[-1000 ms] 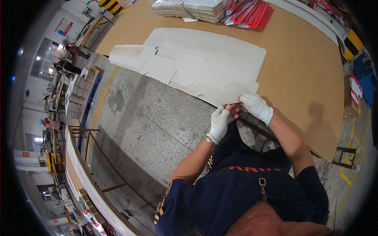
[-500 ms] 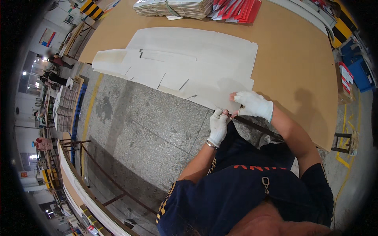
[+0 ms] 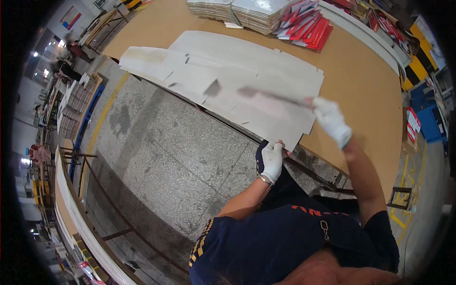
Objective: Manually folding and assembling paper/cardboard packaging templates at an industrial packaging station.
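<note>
A large pale die-cut cardboard sheet (image 3: 223, 61) with slits and notched edges lies over the near edge of the table. My left hand (image 3: 272, 160), in a white glove with bare fingertips, is closed on the sheet's near corner. My right hand (image 3: 332, 122), gloved the same way, is raised over the sheet's right edge and smeared by motion. A blurred dark thin streak (image 3: 280, 98) stretches leftward from its fingertips across the sheet; what it is, and whether I hold it, I cannot make out. A small blurred grey patch (image 3: 213, 88) appears farther left over the sheet.
Along the table's far side sit a tied stack of flat cardboard (image 3: 251, 13) and a fanned pile of red-and-white pieces (image 3: 308, 28). Blue bins (image 3: 427, 111) stand at the right. A metal-framed table (image 3: 71, 204) curves along the left. Other people are far off at the left.
My right hand has gone from the sheet's near corner up and to the right, away from my left hand. The dark streak and grey patch have appeared over the sheet.
</note>
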`<action>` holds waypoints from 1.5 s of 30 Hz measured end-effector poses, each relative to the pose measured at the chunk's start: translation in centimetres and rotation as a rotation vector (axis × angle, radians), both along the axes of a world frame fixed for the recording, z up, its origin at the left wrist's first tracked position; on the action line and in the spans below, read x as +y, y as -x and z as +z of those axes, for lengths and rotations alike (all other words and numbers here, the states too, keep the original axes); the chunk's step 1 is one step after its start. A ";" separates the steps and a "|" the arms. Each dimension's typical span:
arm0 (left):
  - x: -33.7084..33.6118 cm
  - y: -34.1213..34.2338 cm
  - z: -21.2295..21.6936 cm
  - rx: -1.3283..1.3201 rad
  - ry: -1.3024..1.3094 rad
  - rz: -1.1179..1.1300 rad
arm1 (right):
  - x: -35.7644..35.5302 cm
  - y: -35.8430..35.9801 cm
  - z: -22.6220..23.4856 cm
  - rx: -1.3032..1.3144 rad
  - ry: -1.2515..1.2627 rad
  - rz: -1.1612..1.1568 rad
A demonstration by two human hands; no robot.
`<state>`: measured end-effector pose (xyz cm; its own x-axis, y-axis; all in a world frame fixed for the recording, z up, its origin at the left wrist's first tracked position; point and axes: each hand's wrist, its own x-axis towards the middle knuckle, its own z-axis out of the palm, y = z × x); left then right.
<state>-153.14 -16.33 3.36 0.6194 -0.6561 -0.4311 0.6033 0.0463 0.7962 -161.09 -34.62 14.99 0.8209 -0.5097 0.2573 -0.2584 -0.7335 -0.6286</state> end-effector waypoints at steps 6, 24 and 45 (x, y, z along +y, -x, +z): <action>0.4 -0.5 0.1 0.006 0.016 0.077 | 0.3 7.3 10.1 -0.163 0.597 -0.211; 0.8 -1.9 2.0 -0.184 -0.149 -0.079 | 7.8 29.9 -9.2 -0.346 -0.300 -0.623; -12.2 3.5 4.8 -2.370 0.181 -1.053 | 12.3 35.2 -4.8 0.005 0.030 -0.641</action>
<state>-156.67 -28.50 8.13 -0.5592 -0.8178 0.1358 -0.8290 0.5513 -0.0939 -196.26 -22.31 10.20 0.3567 -0.8924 0.2764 -0.6544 -0.4498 -0.6077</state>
